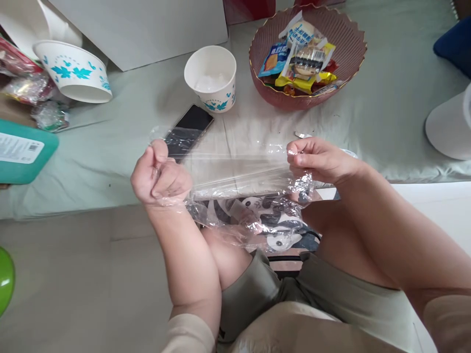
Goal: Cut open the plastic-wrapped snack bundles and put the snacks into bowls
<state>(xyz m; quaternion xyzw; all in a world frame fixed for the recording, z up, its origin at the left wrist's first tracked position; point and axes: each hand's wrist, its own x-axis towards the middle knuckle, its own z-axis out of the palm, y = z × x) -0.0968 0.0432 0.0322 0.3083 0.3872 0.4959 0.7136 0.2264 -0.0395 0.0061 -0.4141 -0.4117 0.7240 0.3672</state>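
Observation:
A sheet of thin clear plastic film (pixel 241 179) is stretched taut between my two hands, its lower part hanging crumpled over my lap. My left hand (pixel 161 176) is closed in a fist on the film's left end. On the right, my right hand (pixel 320 159) pinches the other end between thumb and fingers. Whether the film is a bag or a loose sheet I cannot tell. Just beyond my left hand lies a black phone (pixel 193 122), partly seen through the film. A white paper tub (pixel 219 98) with blue leaf prints stands upright behind the phone.
A ridged pink bowl (pixel 265 88) holds wrapped snacks. To the left are a tipped paper tub (pixel 73 73) and a teal package (pixel 25 164). A white box (pixel 147 29) stands at the back, a white cylindrical container (pixel 451 125) at right. Pale green cloth (pixel 121 127) covers the surface.

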